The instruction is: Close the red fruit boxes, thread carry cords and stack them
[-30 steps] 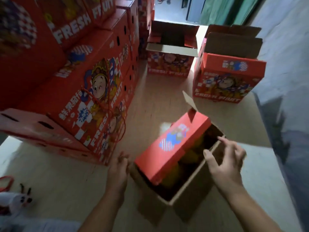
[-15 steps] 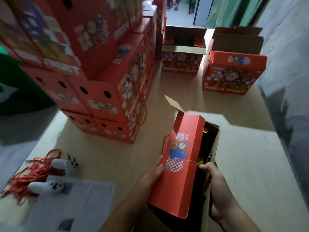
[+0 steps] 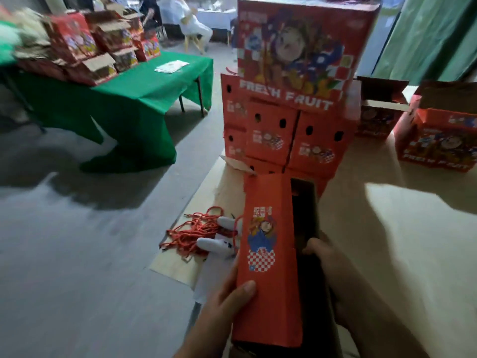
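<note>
The step in hand looks like closing: the red fruit box (image 3: pixel 273 254) stands between the two hands with one long red flap (image 3: pixel 268 249) folded over its left half, while a dark gap along its right side is not yet covered. The left hand (image 3: pixel 227 303) grips the near left edge of that flap, thumb lying on top of the red card and fingers hidden beneath. The right hand (image 3: pixel 333 270) curls over the box's right rim, its fingertips dipping into the dark opening; whether it holds the other flap there I cannot tell. What lies inside the box is too dark to make out.

Next, I judge, the right side needs folding in to meet the red flap, and only then a cord threaded. The red carry cords (image 3: pixel 196 232) lie in a tangle just beyond and to the left of the left hand, with two white objects (image 3: pixel 219 244) resting on them.

The desk (image 3: pixel 387 228) is pale and brown-toned. Straight ahead of the hands rises a stack of closed boxes (image 3: pixel 289 104); beyond the right hand stand open boxes (image 3: pixel 438 135) with flaps up. Far off to the left, across grey floor (image 3: pixel 77 254), a green-clothed table (image 3: pixel 134 99) carries more red boxes, and a green curtain (image 3: pixel 426 34) hangs at the far right.
</note>
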Tool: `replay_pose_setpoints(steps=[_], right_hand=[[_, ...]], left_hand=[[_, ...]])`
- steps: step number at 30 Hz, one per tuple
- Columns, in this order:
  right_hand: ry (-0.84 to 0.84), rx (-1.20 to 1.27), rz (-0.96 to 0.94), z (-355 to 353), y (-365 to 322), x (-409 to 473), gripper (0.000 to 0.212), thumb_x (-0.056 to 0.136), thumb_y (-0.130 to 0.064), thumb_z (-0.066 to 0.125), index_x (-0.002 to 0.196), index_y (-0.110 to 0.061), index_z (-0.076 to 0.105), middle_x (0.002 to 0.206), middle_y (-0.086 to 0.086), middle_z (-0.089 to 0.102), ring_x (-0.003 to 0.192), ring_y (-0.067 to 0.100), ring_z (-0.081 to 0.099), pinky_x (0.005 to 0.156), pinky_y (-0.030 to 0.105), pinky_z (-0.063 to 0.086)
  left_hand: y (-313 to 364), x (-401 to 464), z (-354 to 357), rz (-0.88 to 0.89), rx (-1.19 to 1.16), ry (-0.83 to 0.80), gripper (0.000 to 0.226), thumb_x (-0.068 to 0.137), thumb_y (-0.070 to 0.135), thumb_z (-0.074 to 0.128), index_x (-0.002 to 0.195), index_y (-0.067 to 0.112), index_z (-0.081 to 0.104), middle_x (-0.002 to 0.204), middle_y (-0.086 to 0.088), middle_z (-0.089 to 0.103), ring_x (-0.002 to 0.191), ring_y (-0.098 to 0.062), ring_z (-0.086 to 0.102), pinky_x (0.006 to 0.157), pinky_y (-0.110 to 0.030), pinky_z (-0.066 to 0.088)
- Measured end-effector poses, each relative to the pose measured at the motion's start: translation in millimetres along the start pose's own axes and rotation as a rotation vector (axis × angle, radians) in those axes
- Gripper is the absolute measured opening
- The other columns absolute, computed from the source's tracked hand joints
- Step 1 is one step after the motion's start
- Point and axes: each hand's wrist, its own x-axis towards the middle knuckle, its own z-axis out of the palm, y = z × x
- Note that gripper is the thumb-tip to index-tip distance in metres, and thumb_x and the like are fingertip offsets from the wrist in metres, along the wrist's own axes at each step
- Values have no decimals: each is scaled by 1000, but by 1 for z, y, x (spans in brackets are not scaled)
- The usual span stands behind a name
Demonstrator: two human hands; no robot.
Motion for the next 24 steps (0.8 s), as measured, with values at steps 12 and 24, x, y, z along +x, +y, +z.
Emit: replay_pose_setpoints(steps=[12, 24], right_hand=[[23, -137, 29, 171, 7, 118, 37, 71, -16, 62, 107, -8, 68, 99, 24, 72, 89, 42, 67, 87, 54, 53], [123, -7, -39, 303, -38, 255, 66, 85, 0, 49, 136, -40, 56, 90, 21, 74, 72, 33, 72, 58, 38, 58]], left_hand=[[128, 46, -161, 23, 128, 157, 110, 40, 47, 91, 137, 9, 56, 99, -7, 81, 91, -21, 79, 75, -32, 62], [256, 148, -287, -160, 137, 71, 67, 81, 47, 70, 142, 23, 54, 123, -12, 75, 111, -35, 74, 95, -52, 61]])
